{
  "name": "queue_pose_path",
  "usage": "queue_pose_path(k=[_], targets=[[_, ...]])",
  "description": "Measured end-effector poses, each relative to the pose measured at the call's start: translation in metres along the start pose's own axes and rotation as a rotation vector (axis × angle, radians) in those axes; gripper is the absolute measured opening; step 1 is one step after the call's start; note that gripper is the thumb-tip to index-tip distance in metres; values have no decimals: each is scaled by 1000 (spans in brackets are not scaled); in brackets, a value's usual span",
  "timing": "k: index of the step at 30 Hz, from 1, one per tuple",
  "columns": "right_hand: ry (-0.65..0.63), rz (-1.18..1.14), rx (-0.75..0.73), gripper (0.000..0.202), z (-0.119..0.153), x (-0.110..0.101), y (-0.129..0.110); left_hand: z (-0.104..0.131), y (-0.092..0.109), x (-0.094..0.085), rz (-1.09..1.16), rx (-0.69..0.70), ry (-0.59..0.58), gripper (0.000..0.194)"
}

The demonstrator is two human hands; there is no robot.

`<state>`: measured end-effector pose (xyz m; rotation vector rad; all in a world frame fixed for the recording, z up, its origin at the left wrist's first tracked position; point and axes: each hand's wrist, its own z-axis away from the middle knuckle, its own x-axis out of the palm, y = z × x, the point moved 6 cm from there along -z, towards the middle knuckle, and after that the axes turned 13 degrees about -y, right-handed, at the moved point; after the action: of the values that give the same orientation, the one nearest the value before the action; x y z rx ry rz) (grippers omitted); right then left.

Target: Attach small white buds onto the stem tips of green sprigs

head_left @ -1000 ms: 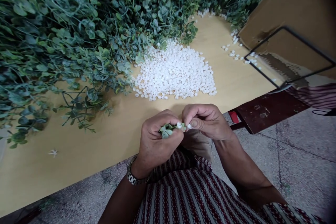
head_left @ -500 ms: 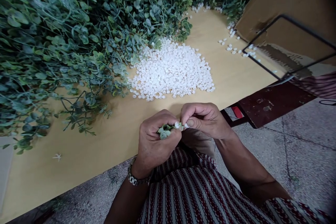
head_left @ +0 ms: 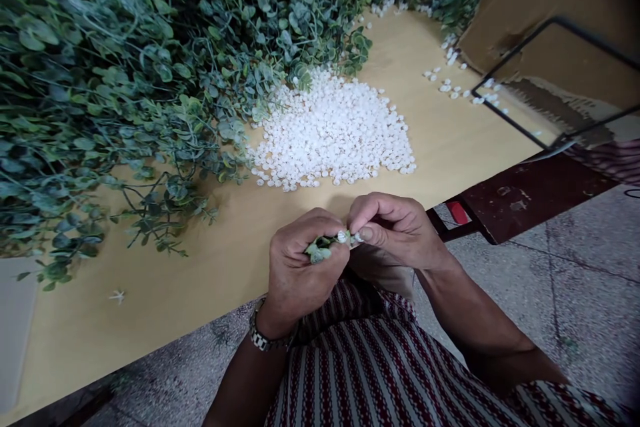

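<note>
Beyond both hands, white beads (head_left: 333,133) lie heaped beside leafy sprigs (head_left: 135,73).

Sprig (head_left: 320,250) mostly hidden in left hand (head_left: 300,273); cardboard box (head_left: 560,13) cut off.

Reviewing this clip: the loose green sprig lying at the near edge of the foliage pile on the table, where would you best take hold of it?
Probably by the bare stems of the loose sprig, coming from the near, open side of the table. The stems there are thin and exposed, while its far side tangles into the foliage pile. A fingertip grip suits them.
</note>
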<state>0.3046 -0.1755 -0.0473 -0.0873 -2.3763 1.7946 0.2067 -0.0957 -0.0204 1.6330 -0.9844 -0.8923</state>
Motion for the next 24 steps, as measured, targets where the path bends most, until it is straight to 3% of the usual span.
queue_pose_path(k=[20,24], targets=[[-52,28,51,11,-4,2,1,0,-8,0,36,-61,-11,15],[-16,163,44,10,-3,4,-1,-2,-10,2,20,-88,-1,15]])
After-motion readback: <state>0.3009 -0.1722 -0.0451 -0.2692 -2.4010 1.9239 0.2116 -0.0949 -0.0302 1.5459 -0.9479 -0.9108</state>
